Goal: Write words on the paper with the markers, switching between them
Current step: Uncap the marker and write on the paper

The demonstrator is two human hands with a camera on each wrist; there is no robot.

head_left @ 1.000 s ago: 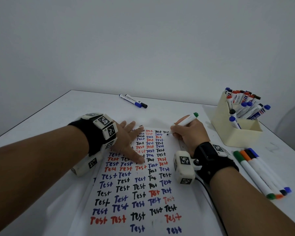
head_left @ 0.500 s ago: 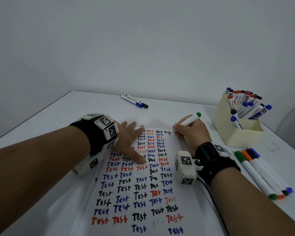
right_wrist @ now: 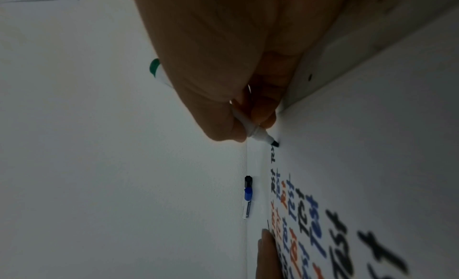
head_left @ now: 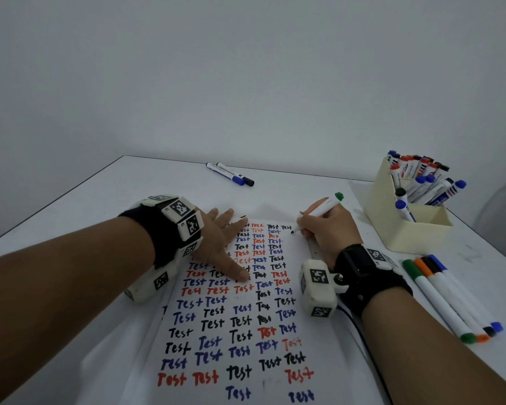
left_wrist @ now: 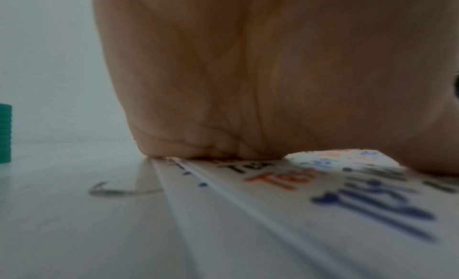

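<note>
Paper [head_left: 240,331]: right up close, flat on the white table [head_left: 105,200], packed with "Test" in black, blue and red, row after row.
Left hand [head_left: 216,247]: flat on the sheet's upper left, fingers straight and spread, palm pressing the paper, nothing gripped.
Right hand [head_left: 327,229]: at the sheet's top right corner, fingers curled tight around the green-capped marker [head_left: 323,209].
Marker tip: dark nib touching the paper just past the last small "Test" in the top row; barrel slants up and away, green end highest.
Loose markers [head_left: 447,296]: four side by side on the table, right of the right wrist; green, orange, black, blue.
Cream box [head_left: 406,229]: beyond them, stuffed with more markers.
Far pair [head_left: 231,175]: two markers, blue-capped and black-capped, lying together near the table's back edge.
</note>
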